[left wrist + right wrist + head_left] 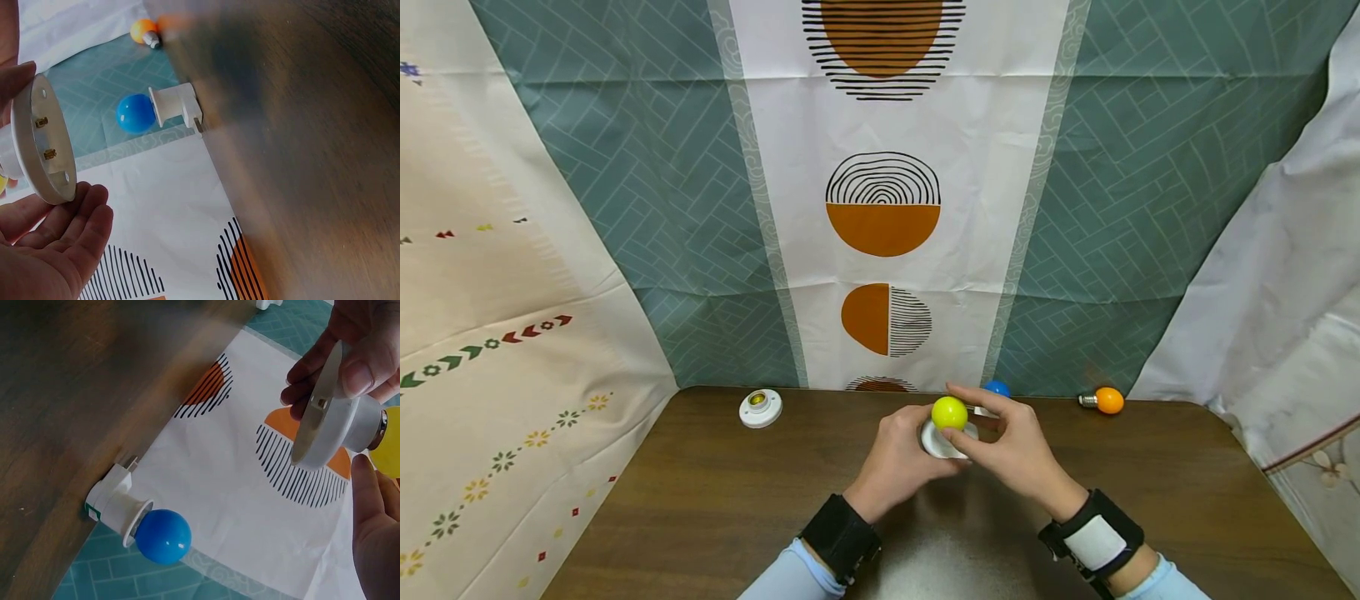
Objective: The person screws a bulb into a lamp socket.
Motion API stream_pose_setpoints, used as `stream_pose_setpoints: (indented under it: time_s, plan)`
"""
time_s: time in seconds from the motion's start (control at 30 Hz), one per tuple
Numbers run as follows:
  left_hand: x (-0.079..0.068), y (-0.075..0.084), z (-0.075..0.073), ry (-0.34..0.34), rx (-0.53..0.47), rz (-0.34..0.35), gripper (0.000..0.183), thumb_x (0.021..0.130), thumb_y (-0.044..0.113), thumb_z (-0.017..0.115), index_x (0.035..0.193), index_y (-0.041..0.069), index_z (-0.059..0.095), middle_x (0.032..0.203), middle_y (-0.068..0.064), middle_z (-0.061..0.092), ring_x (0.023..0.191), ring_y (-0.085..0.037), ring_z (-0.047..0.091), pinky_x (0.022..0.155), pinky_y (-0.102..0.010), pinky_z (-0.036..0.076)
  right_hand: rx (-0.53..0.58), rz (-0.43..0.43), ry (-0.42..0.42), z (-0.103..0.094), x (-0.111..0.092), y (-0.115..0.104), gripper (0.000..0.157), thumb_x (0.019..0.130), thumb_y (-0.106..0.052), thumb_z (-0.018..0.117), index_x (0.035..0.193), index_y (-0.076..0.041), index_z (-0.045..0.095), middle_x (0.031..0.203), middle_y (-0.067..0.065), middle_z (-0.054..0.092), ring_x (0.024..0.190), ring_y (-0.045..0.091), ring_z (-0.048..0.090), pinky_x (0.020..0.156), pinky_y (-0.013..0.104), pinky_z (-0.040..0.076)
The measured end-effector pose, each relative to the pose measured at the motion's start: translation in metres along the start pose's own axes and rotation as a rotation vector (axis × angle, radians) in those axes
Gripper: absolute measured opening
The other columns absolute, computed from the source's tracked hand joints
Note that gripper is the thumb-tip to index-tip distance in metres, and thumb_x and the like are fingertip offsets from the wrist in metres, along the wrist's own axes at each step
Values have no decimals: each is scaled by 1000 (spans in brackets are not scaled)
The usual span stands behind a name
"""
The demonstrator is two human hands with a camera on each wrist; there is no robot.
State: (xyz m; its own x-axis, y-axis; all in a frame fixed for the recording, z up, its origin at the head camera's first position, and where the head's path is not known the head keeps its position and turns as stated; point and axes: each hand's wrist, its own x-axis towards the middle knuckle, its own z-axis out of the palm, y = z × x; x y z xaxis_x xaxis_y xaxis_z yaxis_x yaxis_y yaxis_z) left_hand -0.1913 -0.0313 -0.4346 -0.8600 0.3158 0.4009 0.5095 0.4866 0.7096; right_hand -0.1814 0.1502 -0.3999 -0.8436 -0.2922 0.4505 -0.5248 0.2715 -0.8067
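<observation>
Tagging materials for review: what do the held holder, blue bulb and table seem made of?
Holder: probably plastic, smooth and evenly white.
Blue bulb: glass or plastic, glossy with small highlights.
Table: wood or laminate, brown grain, soft sheen.

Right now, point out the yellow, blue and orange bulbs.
Yellow bulb (949, 412), head view, on its round globe.
Blue bulb (164, 536), right wrist view, on its globe.
Orange bulb (1109, 400), head view, on its globe.

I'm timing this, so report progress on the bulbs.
Looks done: blue bulb seated in its plug-in holder. In hand: left hand holds a round socket, right hand the yellow bulb at its mouth. Apparently remaining: orange bulb, lying loose, and the empty socket.
</observation>
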Motion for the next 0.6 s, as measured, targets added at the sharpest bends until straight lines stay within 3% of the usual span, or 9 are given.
stream_pose_setpoints:
  time_s: [0.27, 0.43, 0.6]
  plan:
    - [-1, 1, 0, 2, 6, -8, 56, 65, 44, 82, 113, 27, 61, 104, 14, 62, 92, -4, 57, 80, -20, 51, -7, -16, -4, 0, 0, 1, 47, 80, -21, 74, 124, -15, 60, 123, 0, 63, 110, 12, 59, 86, 29, 52]
    - [-1, 1, 0, 0, 1, -22, 56, 64, 42, 83, 114, 27, 61, 104, 13, 62, 91, -4, 58, 79, -20, 51, -17, 8, 63, 1, -1, 0, 44, 76, -27, 77, 118, -21, 64, 117, -1, 66, 104, 9, 62, 81, 26, 54]
    - [0, 1, 0, -4, 2, -14, 56, 65, 43, 82, 114, 26, 61, 105, 13, 62, 92, -4, 58, 81, -21, 51, -9, 15, 41, 0, 0, -1, 47, 77, -27, 76, 121, -23, 62, 120, -4, 63, 107, 10, 59, 85, 26, 53]
